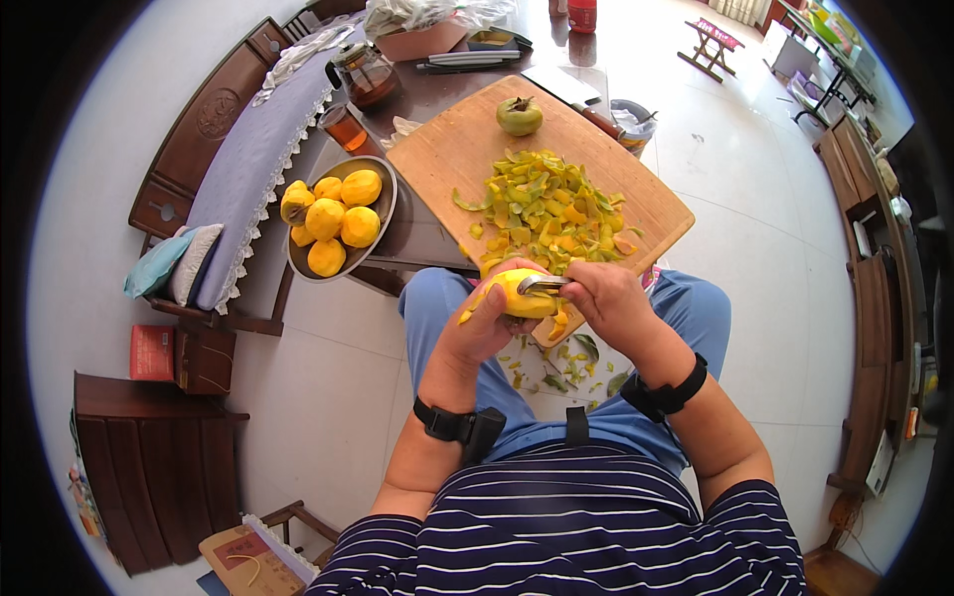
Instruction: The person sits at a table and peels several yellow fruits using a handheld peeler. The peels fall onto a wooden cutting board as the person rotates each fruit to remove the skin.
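My left hand (477,320) holds a mostly peeled yellow persimmon (531,304) over the near corner of a wooden cutting board (440,149). In my right hand (607,302) is a metal peeler (542,283), its head against the fruit's upper side. A heap of green and orange peels (548,205) covers the middle of the board. Near the board's far edge sits an unpeeled green persimmon (519,118). To the left, a metal bowl (381,227) contains several peeled persimmons (325,219).
Behind the bowl stand a glass of amber drink (346,130) and a glass teapot (365,78). A knife with a wooden handle (600,121) lies by the board's far right edge, beside a lined bin (633,123). Peels and leaves (574,369) lie on the floor between my legs.
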Demonstrator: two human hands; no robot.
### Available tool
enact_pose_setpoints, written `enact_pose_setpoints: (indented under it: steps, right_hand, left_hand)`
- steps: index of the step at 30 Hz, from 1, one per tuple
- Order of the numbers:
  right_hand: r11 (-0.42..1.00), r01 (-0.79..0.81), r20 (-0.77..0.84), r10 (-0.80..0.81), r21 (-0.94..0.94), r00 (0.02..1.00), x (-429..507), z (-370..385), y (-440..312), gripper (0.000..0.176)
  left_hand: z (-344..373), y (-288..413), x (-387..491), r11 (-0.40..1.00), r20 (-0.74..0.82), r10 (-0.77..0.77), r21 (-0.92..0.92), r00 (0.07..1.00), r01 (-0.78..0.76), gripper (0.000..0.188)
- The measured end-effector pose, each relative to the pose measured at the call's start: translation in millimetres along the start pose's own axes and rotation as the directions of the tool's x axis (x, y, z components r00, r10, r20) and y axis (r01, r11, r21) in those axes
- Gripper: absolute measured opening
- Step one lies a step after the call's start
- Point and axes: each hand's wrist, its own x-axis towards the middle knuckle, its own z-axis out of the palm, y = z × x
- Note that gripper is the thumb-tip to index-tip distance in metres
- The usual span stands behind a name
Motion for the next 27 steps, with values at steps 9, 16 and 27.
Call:
enact_pose_setpoints:
  steps: [9, 16, 27]
  right_hand:
    - [0.994, -0.042, -0.122, 0.029, -0.105, 0.992, -2.3, 9.4, -11.5, 0.029]
    - [0.966, -0.249, -0.23, 0.226, -0.073, 0.946, -5.6, 19.6, -20.8, 0.032]
    - [0.526, -0.385, -0.018, 0.608, 0.758, 0.794, -7.1, 10.1, 5.5, 0.027]
  left_hand:
    - [-3.6, -10.6, -3.2, 0.99, 0.005, -0.002, -0.138, 1.0, 0.002, 0.076]
    - [18.4, -10.3, 1.1, 0.993, -0.138, 0.114, -0.011, 0.984, -0.116, 0.072]
    - [4.3, -12.5, 17.1, 0.901, -0.161, 0.127, -0.394, 0.979, -0.182, 0.07]
